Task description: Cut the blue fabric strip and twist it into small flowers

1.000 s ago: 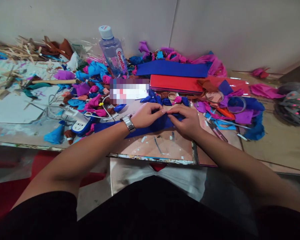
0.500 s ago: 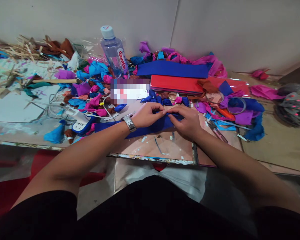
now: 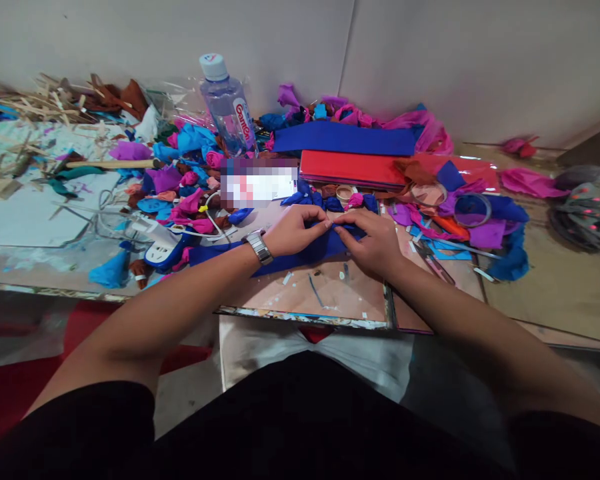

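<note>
My left hand point(image 3: 300, 230), with a metal watch point(image 3: 259, 247) on its wrist, pinches the edge of a dark blue crepe paper strip point(image 3: 290, 261). Opposite it, my right hand point(image 3: 373, 241) pinches the same strip, thumb and forefinger closed. The fingertips of both hands nearly meet at the strip's upper edge. Part of the strip is hidden under my hands, and its left end lies flat on the board. Just beyond my fingers are crumpled blue pieces point(image 3: 307, 195) and a tape roll point(image 3: 346, 195).
A water bottle point(image 3: 229, 110) stands behind a phone point(image 3: 275, 183), partly blurred out. Stacked red sheets point(image 3: 353, 168) and a flat blue strip point(image 3: 345, 138) lie at the back. A power strip point(image 3: 166, 250) with cables sits left; pliers point(image 3: 433, 262) and a clear tape roll point(image 3: 473, 210) lie right.
Almost nothing differs. Both hands stay pinched on the blue strip, with only a very slight shift of the fingers and the view.
</note>
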Motion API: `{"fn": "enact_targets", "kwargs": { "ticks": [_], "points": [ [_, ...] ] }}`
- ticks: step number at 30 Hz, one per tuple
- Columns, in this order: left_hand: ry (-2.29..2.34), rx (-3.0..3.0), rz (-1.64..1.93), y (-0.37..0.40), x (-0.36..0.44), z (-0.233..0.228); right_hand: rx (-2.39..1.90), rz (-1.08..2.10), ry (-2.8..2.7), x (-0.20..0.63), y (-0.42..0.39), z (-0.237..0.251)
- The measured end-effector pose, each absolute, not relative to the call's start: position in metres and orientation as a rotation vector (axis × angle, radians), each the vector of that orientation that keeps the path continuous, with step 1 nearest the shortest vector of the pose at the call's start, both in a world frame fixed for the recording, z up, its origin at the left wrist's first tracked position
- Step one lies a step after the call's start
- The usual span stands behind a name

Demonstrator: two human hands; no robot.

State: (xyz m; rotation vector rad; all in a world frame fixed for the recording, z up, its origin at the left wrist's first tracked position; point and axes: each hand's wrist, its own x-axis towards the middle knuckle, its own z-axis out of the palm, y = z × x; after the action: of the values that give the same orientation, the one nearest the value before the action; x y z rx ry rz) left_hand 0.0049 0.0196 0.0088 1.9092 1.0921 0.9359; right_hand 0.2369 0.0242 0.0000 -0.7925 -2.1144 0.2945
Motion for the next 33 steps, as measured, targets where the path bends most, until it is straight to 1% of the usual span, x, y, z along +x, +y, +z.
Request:
{"fn": "enact_targets", "kwargs": {
  "ticks": [16, 22, 33],
  "points": [
    [1.074, 1.870, 0.938, 0.0183, 0.0067, 0.0071, -0.775, 0.240, -2.139, 0.2364, 0.0243, -0.0010],
    [1.105, 1.922, 0.962, 0.0157, 0.0084, 0.0081, -0.834, 0.272, -2.132, 0.2365, 0.0223, 0.0017],
    [1.134, 2.045, 0.948, 0.0119, 0.0067, 0.0134, -0.792, 0.270, -2.134, 0.2355, 0.0234, 0.0008]
  ]
}}
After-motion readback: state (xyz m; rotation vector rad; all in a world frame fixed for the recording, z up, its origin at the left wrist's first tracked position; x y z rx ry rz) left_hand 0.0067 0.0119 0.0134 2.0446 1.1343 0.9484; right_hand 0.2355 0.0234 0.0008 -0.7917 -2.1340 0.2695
